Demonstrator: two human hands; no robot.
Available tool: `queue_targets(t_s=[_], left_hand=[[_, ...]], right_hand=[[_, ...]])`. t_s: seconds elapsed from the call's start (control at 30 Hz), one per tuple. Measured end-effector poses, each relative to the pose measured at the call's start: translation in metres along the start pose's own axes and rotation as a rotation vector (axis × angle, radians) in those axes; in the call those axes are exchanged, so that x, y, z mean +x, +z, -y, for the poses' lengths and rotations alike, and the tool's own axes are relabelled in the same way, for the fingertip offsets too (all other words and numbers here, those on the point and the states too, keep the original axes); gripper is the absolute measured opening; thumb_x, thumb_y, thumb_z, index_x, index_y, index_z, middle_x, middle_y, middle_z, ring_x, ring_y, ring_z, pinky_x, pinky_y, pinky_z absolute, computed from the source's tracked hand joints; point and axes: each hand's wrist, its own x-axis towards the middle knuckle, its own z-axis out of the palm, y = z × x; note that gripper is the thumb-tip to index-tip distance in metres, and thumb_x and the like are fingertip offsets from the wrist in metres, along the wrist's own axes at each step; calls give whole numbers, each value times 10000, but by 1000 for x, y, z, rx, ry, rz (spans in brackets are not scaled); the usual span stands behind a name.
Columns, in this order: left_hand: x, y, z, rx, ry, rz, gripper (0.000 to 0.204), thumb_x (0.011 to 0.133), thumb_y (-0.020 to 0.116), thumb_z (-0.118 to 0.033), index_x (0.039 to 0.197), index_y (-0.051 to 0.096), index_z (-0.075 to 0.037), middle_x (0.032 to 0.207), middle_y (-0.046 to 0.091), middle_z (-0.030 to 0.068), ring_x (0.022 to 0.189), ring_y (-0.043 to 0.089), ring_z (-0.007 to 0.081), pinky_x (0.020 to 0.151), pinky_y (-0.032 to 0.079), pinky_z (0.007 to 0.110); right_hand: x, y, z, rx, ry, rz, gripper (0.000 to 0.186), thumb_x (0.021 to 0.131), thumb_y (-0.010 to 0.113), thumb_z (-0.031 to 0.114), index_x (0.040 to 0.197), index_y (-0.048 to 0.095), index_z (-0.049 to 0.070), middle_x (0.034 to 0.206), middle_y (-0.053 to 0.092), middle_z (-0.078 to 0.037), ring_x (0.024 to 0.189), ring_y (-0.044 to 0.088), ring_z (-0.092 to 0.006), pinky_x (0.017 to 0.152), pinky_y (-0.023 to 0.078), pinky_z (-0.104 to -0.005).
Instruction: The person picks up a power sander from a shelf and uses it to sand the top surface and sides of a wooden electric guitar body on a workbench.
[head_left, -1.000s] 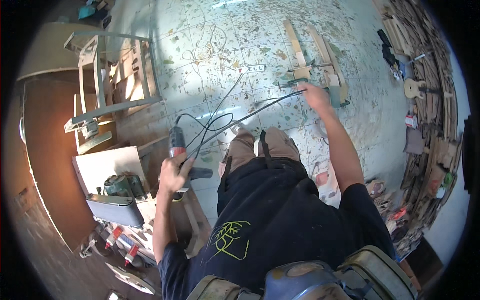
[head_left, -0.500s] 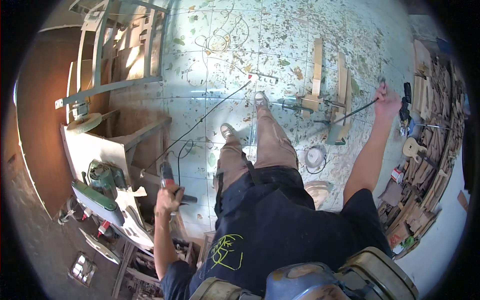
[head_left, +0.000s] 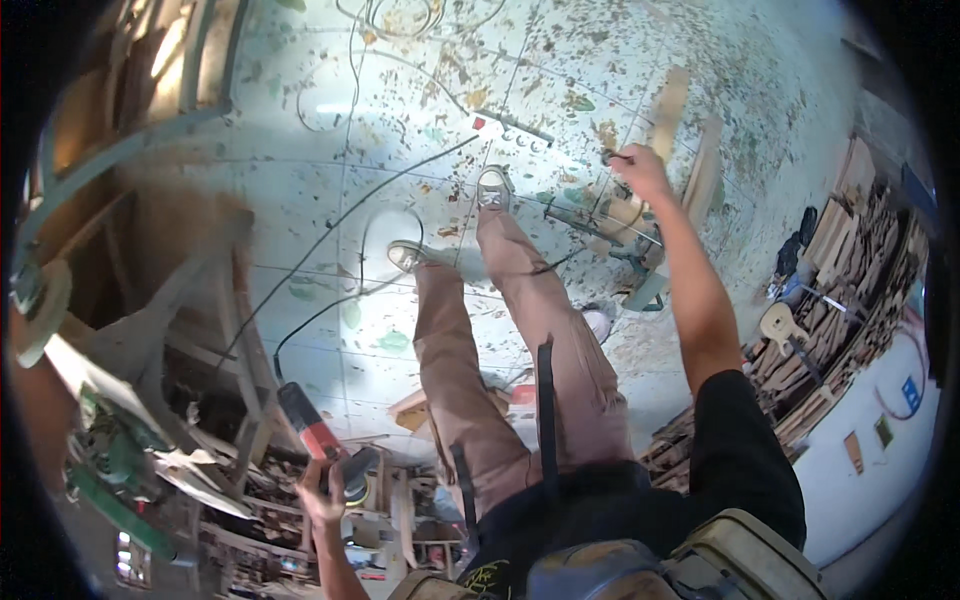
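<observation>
My left hand (head_left: 325, 490) is closed around a red-and-black angle grinder (head_left: 318, 435) at lower left, below the wooden stands. Its black cord (head_left: 310, 322) runs up over the floor and passes by my legs toward the right. My right hand (head_left: 642, 172) reaches forward over the floor with its fingers closed on a dark cord end that looks like a plug (head_left: 612, 157). Ahead of my feet lies a power strip (head_left: 520, 132), with a red plug (head_left: 478, 124) at its left end. The plug in my hand is apart from the strip.
Wooden boards (head_left: 667, 110) and a green clamp (head_left: 645, 290) lie on the floor beneath my right arm. Wood offcuts (head_left: 840, 260) pile up at the right, with a guitar-shaped body (head_left: 780, 323) on them. At left stand a wheel-like disc (head_left: 45, 310) and a green machine (head_left: 110, 450).
My right hand has moved left and inward with the cord end, toward the power strip. The grinder in my left hand now sits lower in view. My view has shifted and turned.
</observation>
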Motion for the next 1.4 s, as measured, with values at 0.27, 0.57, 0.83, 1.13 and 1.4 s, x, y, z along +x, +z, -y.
queue_targets(t_s=[0.27, 0.57, 0.83, 1.13, 1.4], left_hand=[[-2, 60, 93, 90, -182, -23, 336, 940, 588, -249, 724, 542, 4, 568, 481, 104, 486, 431, 180, 470, 320, 367], [7, 94, 135, 6, -313, 70, 391, 944, 590, -296, 694, 526, -1, 550, 453, 115, 468, 426, 211, 461, 303, 386], [-5, 86, 160, 88, -404, 43, 380, 930, 584, -279, 677, 483, -15, 558, 475, 137, 462, 447, 258, 464, 326, 403], [-17, 95, 160, 74, -332, -80, 315, 911, 588, -240, 705, 523, -12, 589, 501, 160, 505, 509, 298, 513, 386, 398], [5, 96, 133, -41, -240, -72, 141, 850, 643, -142, 897, 706, -24, 649, 586, 150, 560, 607, 293, 567, 481, 379]], right_hand=[[137, 194, -3, -115, 85, 17, 401, 941, 625, 339, 921, 700, -55, 996, 690, -275, 974, 654, -447, 876, 513, -495], [206, 261, -50, -220, 124, -83, 373, 940, 659, 306, 757, 708, -15, 640, 695, -120, 571, 686, -205, 594, 553, -349], [176, 269, 0, -469, 84, -64, 394, 936, 620, 322, 954, 698, -64, 968, 705, -279, 965, 684, -440, 873, 548, -494], [190, 291, 2, -434, 72, -65, 354, 882, 620, 266, 1006, 660, -63, 976, 689, -312, 974, 666, -479, 904, 527, -535], [199, 260, 1, -740, -150, 68, 385, 910, 604, 293, 1146, 643, -9, 1100, 669, -269, 1023, 648, -461, 906, 516, -533]])
